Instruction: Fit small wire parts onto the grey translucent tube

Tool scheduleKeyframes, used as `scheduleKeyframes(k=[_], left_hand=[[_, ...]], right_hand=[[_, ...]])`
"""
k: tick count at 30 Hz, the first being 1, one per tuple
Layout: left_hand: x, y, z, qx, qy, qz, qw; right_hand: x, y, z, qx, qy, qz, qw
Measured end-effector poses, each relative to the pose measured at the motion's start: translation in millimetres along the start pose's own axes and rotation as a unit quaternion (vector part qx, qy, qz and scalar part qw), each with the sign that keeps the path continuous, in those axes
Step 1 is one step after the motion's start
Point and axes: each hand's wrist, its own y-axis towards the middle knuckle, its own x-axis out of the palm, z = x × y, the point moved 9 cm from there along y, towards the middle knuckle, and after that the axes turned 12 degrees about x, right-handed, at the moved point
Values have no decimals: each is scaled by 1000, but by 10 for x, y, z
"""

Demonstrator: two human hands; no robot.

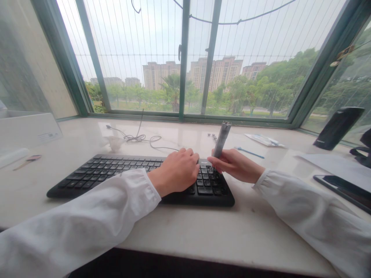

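A black keyboard (98, 170) lies on the pale counter, turned slightly, with its number pad toward the right. My left hand (178, 170) rests palm down over its right-middle part, fingers curled down against the keyboard near the far edge; the fingertips are hidden. My right hand (240, 164) is closed around a grey keycap puller (222, 139), which stands upright and tilts a little to the right. Its lower, wire-like end is over the upper keys of the number pad. Small dark pieces (213, 137), perhaps keycaps, lie just beyond the puller.
A thin cable (139, 137) is coiled behind the keyboard. Right of my hand are a blue stick (249, 152), a small plastic packet (265, 140), white paper (333, 166), a phone (344, 189) and an upright black object (337, 127). A key (27, 161) and white box (29, 127) are at left.
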Motion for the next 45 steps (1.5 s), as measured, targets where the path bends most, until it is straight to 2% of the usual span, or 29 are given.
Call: scheduleKeyframes(k=[4,9,12,17,22,28,36,45], left_hand=[[1,-5,0,-2,-5,-5,1000],[-5,-5,-2,-4,-7,-10,1000],[-7,-4,0,-3,-8,-12,1000],[-9,-3,5,-2,-6,-10,1000],[-12,-6,8,4,-4,-5,1000],[-14,-11,4,0,-3,-4,1000],[1,2,-2,-4,-8,-8,1000],[-6,-7,0,-5,-4,-14,1000]], right_hand=[[-30,-29,-55,-32,-13,8,999],[-72,-71,-125,-79,-77,30,993],[-79,-77,-125,-77,-91,41,992],[-74,-68,-100,-54,-61,34,996],[-28,-72,-103,-72,33,-14,997],[20,0,95,-7,90,-43,995],[45,49,202,56,82,-55,994],[-60,4,59,78,3,14,997]])
